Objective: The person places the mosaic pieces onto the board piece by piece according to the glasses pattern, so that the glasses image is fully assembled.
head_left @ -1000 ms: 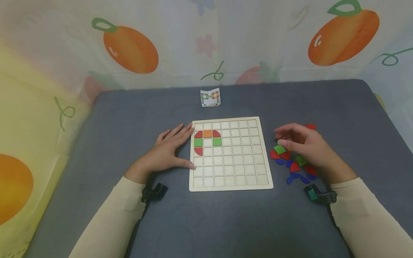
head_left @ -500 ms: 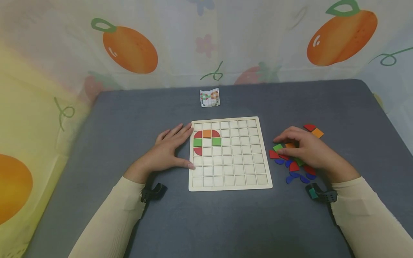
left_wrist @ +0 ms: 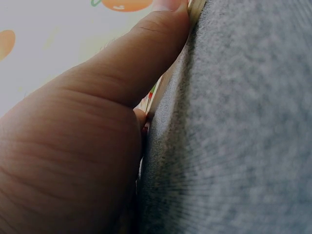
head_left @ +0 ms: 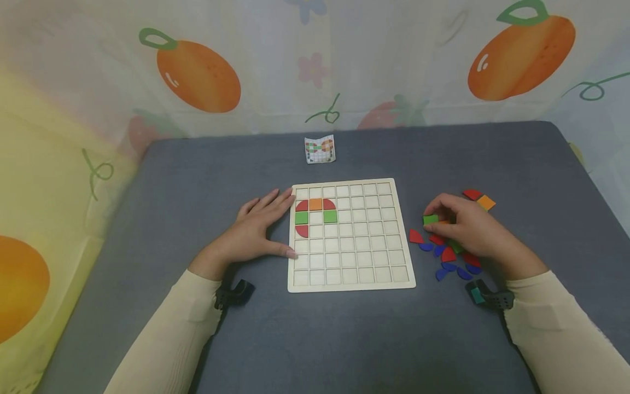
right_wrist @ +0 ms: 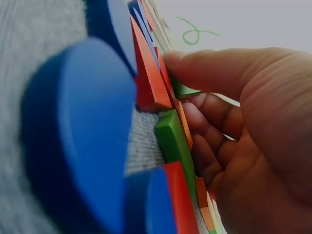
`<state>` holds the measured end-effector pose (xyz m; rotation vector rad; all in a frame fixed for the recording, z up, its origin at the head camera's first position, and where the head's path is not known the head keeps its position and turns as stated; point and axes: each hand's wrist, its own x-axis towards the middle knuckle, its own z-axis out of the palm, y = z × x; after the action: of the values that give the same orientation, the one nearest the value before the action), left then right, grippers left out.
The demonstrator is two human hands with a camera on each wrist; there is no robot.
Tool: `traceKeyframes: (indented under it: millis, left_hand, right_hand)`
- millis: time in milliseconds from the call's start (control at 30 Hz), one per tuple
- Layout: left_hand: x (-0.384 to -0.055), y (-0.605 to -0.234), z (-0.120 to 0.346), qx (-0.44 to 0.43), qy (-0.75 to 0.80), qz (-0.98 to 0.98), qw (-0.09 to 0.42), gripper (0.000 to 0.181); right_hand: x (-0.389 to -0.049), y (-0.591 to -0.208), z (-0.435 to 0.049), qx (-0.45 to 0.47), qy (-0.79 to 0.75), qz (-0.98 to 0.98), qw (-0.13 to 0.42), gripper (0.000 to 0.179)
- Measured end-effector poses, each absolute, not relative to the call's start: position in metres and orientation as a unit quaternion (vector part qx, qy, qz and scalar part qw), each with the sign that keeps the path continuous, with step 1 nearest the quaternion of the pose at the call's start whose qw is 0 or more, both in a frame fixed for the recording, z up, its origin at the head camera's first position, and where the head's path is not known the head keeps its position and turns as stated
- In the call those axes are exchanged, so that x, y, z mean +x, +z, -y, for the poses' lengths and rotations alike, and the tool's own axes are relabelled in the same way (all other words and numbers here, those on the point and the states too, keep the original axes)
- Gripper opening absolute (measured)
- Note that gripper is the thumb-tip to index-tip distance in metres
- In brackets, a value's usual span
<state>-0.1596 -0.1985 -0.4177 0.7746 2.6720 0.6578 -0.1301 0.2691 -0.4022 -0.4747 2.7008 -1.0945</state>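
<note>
My left hand (head_left: pixel 258 229) lies spread at the left edge of a pale wooden grid board (head_left: pixel 351 277), its fingertips and thumb touching the frame. Set in the board's upper left cells are an orange square (head_left: pixel 315 204), green squares (head_left: pixel 330 216) and red quarter-round tiles (head_left: pixel 302 231). Beyond the board's right side, my right hand (head_left: pixel 460 221) pinches a green square tile (head_left: pixel 430 219) between thumb and fingers. Under and around that hand lie loose tiles: red quarter-rounds (head_left: pixel 448 254), blue half-rounds (right_wrist: pixel 92 131) and a second green tile (right_wrist: pixel 175 146).
A small printed pattern card (head_left: pixel 320 149) lies behind the board. A red tile (head_left: pixel 472 194) and an orange square tile (head_left: pixel 486 202) sit beyond the right hand. A fruit-print curtain (head_left: pixel 394 60) hangs behind the grey table (head_left: pixel 236 164).
My right hand came down onto the loose tiles and took hold of the green square, which shifted slightly right and up and turned. A red tile beside it also turned. The left hand stayed put.
</note>
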Motion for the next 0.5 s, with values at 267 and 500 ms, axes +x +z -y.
traceKeyframes:
  millis: [267, 500]
  left_hand:
    - [-0.1594, -0.4171, 0.1986, 0.268, 0.234, -0.923, 0.143, 0.128]
    - [-0.1591, -0.4164, 0.1991, 0.268, 0.237, -0.923, 0.143, 0.127]
  right_hand:
    - [-0.1271, -0.4022, -0.2657, -0.150, -0.382, -0.911, 0.031, 0.024]
    - [-0.1260, -0.4001, -0.2634, -0.125, -0.422, -0.898, 0.002, 0.025]
